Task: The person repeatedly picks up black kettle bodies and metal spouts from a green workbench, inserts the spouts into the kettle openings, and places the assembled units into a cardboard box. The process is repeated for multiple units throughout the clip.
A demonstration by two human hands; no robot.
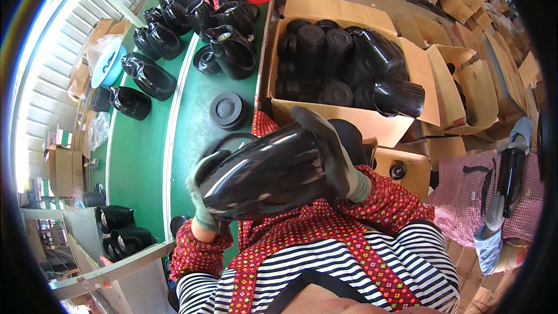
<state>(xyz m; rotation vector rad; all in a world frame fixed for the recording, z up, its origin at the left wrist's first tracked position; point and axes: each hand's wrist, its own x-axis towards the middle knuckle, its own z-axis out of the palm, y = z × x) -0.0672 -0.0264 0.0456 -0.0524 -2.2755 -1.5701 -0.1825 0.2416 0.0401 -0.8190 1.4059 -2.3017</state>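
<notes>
A large glossy black jug body [267,168] lies sideways in front of my chest, held between both gloved hands. My left hand [201,189] is wrapped round its left end, near a dark curved rim or handle that is partly hidden. My right hand [332,148] grips the right end from above, fingers over the edge. On the green work table just beyond stands a round black lid or base [226,110]. Behind it is an upright black jug [231,52] with a smaller round black part [206,59] beside it.
More black jugs [154,40] stand along the table's far left. An open cardboard box [343,9] of black jugs and cylinders sits beyond my right hand. At the right, another person [485,183] holds a black jug. A metal-framed cart [116,270] stands at lower left.
</notes>
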